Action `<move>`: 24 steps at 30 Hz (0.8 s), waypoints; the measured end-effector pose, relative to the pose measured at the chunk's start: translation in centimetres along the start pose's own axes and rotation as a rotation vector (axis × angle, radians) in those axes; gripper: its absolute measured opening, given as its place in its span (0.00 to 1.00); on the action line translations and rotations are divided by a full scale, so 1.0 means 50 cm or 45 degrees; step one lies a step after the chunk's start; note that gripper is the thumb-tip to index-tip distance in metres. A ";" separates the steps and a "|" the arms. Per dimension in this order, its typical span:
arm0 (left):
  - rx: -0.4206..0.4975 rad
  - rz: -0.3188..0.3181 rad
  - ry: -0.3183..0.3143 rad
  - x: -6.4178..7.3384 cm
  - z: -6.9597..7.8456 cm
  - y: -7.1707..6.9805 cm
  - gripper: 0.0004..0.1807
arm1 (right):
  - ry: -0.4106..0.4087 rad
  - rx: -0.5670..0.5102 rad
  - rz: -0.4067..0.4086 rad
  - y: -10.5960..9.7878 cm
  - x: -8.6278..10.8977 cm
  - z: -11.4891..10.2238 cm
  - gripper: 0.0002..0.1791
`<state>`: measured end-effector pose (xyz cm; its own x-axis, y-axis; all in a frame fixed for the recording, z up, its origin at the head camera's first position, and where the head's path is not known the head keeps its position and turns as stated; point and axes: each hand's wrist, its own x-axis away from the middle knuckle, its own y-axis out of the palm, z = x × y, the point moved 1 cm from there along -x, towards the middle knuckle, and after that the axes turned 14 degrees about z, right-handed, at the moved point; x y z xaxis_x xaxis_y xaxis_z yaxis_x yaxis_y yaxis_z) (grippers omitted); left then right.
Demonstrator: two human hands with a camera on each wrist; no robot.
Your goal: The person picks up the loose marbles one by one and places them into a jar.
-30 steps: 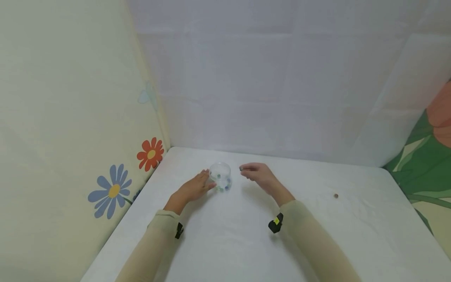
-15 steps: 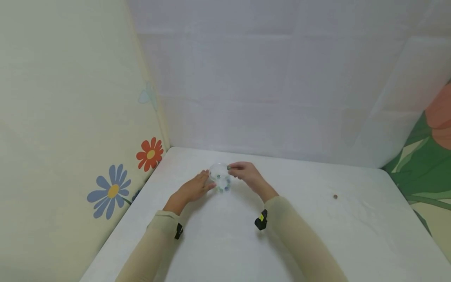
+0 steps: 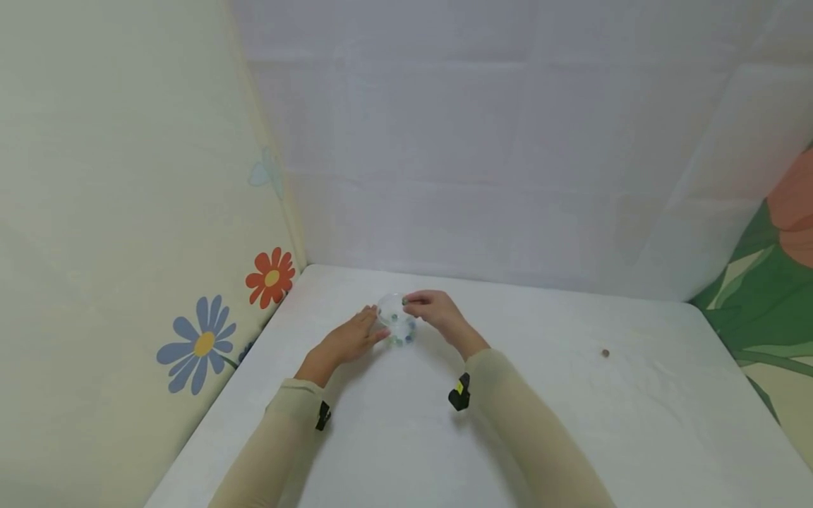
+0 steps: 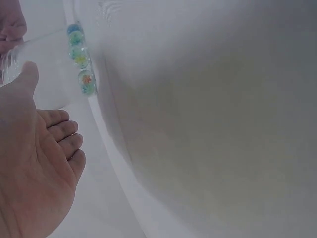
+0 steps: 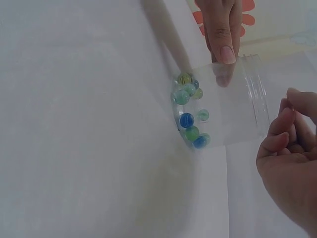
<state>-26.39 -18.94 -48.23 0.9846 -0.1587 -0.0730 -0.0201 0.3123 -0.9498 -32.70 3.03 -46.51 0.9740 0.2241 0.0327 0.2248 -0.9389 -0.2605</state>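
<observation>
A clear jar (image 3: 389,305) stands upright on the white table, with several blue, green and yellowish glass marbles (image 5: 186,120) at its bottom. My left hand (image 3: 349,339) holds the jar from its left side; the thumb (image 5: 227,53) lies on the near wall, while other fingers show through the clear side. Over the mouth, my right hand (image 3: 441,314) pinches a small dark green marble (image 3: 404,300) between thumb and fingertips. That marble is hidden by the fingers in the right wrist view.
One brownish marble (image 3: 605,353) lies apart on the right part of the white-covered table (image 3: 406,437). A white cloth (image 3: 476,176) hangs at the back, and flower-printed cloth (image 3: 127,176) borders the left side.
My right hand has moved left with the pinched marble, from beside the jar to over its mouth. The left hand and the jar have stayed in place.
</observation>
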 end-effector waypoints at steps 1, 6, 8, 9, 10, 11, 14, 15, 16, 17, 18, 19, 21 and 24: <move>0.000 0.001 -0.002 0.000 0.001 -0.001 0.44 | -0.002 -0.005 -0.002 0.000 0.000 0.000 0.17; 0.002 -0.003 -0.019 -0.001 0.006 -0.003 0.45 | -0.018 0.008 -0.011 -0.007 -0.003 0.003 0.18; 0.002 -0.003 -0.028 -0.001 0.006 -0.003 0.45 | -0.023 0.011 -0.012 -0.012 -0.002 0.004 0.18; -0.002 -0.003 -0.029 -0.001 0.006 -0.003 0.45 | -0.027 0.015 -0.012 -0.014 -0.002 0.004 0.19; -0.004 -0.003 -0.031 -0.001 0.006 -0.003 0.45 | -0.030 0.016 -0.013 -0.017 -0.001 0.004 0.19; -0.004 -0.004 -0.033 -0.001 0.006 -0.003 0.45 | -0.030 0.020 -0.014 -0.020 0.000 0.004 0.20; -0.001 -0.011 -0.038 -0.001 0.006 -0.002 0.45 | -0.039 0.031 -0.021 -0.030 0.003 0.004 0.21; -0.004 -0.015 -0.040 -0.001 0.006 -0.002 0.45 | -0.040 0.035 -0.021 -0.035 0.004 0.004 0.21; 0.000 -0.014 -0.039 0.000 0.006 -0.001 0.46 | -0.040 0.039 -0.022 -0.039 0.006 0.005 0.21; -0.004 -0.016 -0.040 -0.001 0.006 0.000 0.46 | -0.039 0.044 -0.023 -0.044 0.007 0.006 0.21; -0.003 -0.016 -0.041 -0.001 0.006 0.000 0.46 | -0.042 0.048 -0.024 -0.049 0.009 0.007 0.20; -0.006 -0.016 -0.041 -0.001 0.006 0.001 0.46 | -0.045 0.056 -0.024 -0.055 0.009 0.009 0.21; -0.010 -0.012 -0.039 -0.001 0.007 0.002 0.46 | -0.057 0.063 -0.032 -0.068 0.014 0.010 0.22; -0.014 -0.009 -0.030 -0.001 0.008 0.003 0.45 | -0.095 0.062 -0.060 -0.093 0.022 0.015 0.24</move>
<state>-26.37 -18.52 -48.27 0.9885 -0.1390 -0.0596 -0.0152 0.3009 -0.9535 -32.70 7.85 -45.99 0.9572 0.2882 -0.0256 0.2669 -0.9136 -0.3069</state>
